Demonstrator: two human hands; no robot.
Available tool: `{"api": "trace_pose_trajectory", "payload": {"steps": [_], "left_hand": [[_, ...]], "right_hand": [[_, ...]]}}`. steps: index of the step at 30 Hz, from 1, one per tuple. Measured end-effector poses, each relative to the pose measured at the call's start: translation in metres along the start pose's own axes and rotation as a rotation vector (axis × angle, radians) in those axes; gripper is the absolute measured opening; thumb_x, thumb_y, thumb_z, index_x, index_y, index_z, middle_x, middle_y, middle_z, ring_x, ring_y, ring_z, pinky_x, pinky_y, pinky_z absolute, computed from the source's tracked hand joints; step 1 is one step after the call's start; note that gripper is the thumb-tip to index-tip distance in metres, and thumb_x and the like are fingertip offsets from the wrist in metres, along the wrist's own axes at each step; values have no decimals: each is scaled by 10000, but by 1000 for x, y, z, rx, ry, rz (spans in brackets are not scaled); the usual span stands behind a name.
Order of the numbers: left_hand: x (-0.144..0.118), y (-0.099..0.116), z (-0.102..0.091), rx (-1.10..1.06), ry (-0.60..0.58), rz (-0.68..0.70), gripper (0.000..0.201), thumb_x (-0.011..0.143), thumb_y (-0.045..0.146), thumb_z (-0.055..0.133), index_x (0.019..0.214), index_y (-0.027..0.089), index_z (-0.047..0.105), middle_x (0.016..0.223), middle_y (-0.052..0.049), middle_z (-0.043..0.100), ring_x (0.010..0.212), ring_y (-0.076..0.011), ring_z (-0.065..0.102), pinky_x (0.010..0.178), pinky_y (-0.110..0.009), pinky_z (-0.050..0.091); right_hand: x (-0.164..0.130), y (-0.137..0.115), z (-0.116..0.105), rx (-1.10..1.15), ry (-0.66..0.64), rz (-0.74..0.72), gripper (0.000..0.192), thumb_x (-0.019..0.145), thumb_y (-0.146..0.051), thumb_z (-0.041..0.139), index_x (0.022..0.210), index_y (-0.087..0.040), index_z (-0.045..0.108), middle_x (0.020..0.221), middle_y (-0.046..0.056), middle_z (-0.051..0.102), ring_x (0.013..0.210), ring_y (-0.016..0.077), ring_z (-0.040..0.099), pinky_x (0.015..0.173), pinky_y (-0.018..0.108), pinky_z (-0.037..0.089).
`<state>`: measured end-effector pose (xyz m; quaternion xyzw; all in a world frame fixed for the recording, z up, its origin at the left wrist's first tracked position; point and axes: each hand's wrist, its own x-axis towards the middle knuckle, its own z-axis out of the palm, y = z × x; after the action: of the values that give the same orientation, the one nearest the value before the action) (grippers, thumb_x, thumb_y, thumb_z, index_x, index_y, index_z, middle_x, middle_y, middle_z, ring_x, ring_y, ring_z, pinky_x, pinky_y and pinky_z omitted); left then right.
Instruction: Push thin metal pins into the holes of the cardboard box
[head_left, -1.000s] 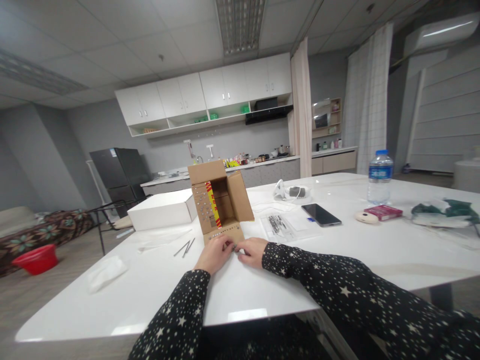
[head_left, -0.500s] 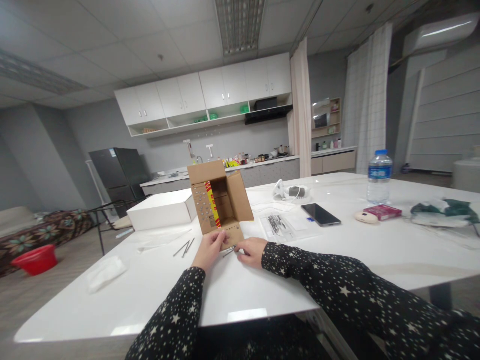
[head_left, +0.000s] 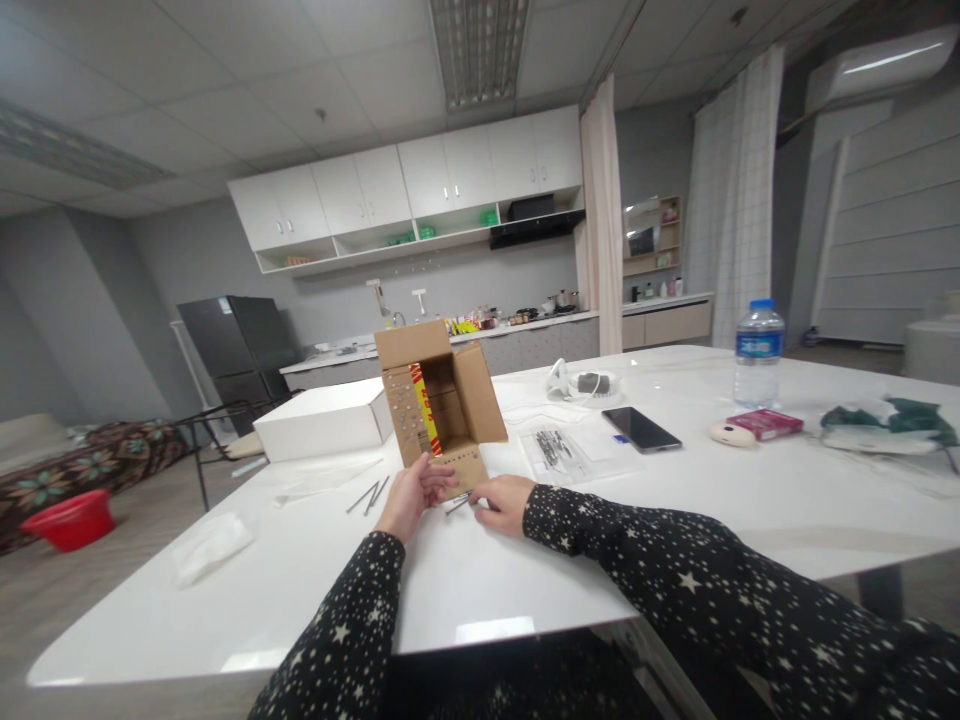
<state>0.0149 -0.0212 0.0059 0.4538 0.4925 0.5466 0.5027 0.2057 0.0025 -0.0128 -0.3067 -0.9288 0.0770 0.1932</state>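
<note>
- Two hands are busy at the front flap of a cardboard box that lies on its side, mouth open toward the person, on the white table.
- left hand has its fingers pressed around the lower flap at the 7 o'clock corner of the box, closed on the cardboard as far as I can see.
- right hand sits at 5 o'clock from the box, fingertips pinched on a thin metal pin lying just in front of the flap. Pretty small in frame, so it's a best guess that it's actually gripped.
- To do this well, I'd say keep the left hand firm so the flap doesn't flex, and hold the pin low near its tip so it goes in straight.
- More loose pins lie at 9 o'clock, near the left hand.
- white box sits at 10 o'clock, just beside the cardboard one.
- plastic bag of parts and a phone lie at 3 o'clock; a water bottle stands further out at 2.
</note>
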Motion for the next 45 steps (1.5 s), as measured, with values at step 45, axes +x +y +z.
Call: {"api": "trace_pose_trajectory", "payload": {"steps": [45], "left_hand": [[-10,-9,-7,-260,-91,-45,529,873,483,339,917,51,641,729,-132,694,608,-177,634,604,-300,488]], "right_hand": [[-1,-8,-6,2096,-59,559,729,842,-646,280,1037,-11,581,880,213,669,799,247,656,723,384,500]]}}
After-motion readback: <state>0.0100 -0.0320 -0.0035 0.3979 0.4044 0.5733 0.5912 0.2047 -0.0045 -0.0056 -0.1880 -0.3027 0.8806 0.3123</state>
